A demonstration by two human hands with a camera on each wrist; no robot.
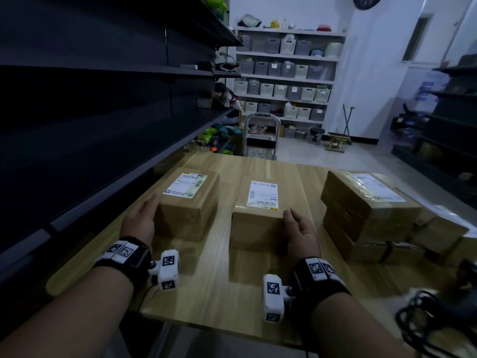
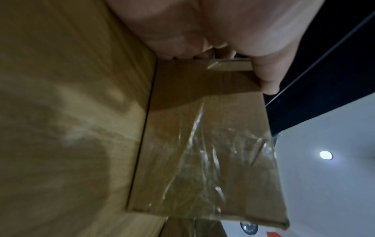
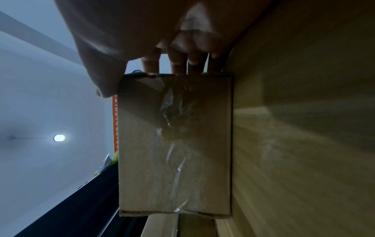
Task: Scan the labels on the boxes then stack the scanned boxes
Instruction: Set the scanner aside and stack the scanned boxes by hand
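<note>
Two taped brown cardboard boxes stand side by side on the wooden table (image 1: 214,288), each with a white label on top. My left hand (image 1: 142,218) lies flat against the left side of the left box (image 1: 188,210), fingers straight. My right hand (image 1: 300,228) rests against the right side of the middle box (image 1: 255,226), thumb at its near top corner. The left wrist view shows the left hand (image 2: 202,32) on the left box (image 2: 202,144). In the right wrist view the right hand (image 3: 142,32) has straight fingers along the middle box (image 3: 174,144). A stack of boxes (image 1: 369,210) stands at the right.
Dark shelving (image 1: 103,104) runs close along the table's left edge. More boxes (image 1: 438,236) lie low at the far right, and a black cable (image 1: 423,319) coils at the near right corner. A folded trolley (image 1: 259,140) stands beyond the table's far edge.
</note>
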